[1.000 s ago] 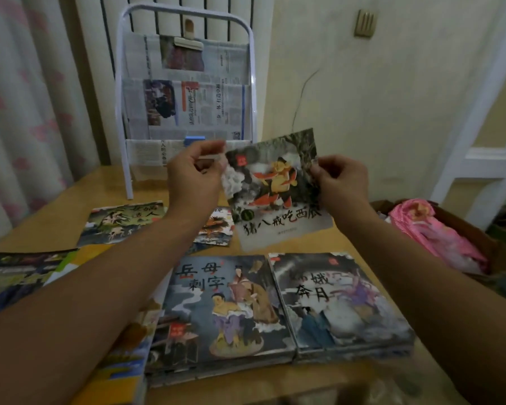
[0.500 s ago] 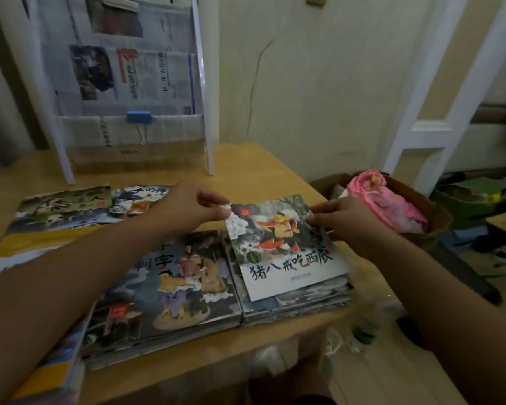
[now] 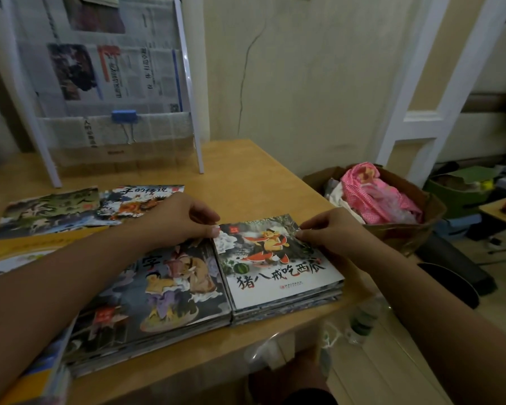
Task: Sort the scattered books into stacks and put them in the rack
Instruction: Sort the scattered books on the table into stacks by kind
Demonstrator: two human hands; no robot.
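Both hands sit at the far corners of the watermelon book [image 3: 275, 264], which lies flat on top of the right stack [image 3: 289, 309] near the counter's [image 3: 246, 176] front right corner. The left hand [image 3: 184, 217] pinches the book's far left corner with curled fingers, and the right hand [image 3: 330, 229] pinches its far right corner the same way. Touching that pile on the left is a second stack [image 3: 158, 299], its cover partly hidden under the left forearm. Farther back lie two loose books [image 3: 53, 209], edges overlapping, and a yellow-edged pile [image 3: 27, 247] runs off the left side. The white rack [image 3: 187, 83] stands at the back of the counter, well apart from the stacks, stuffed with newspapers [image 3: 114, 71] held by a blue clip [image 3: 124, 116]. Just beside the counter, on the right, a brown bag [image 3: 415, 229] holds pink cloth [image 3: 374, 194].
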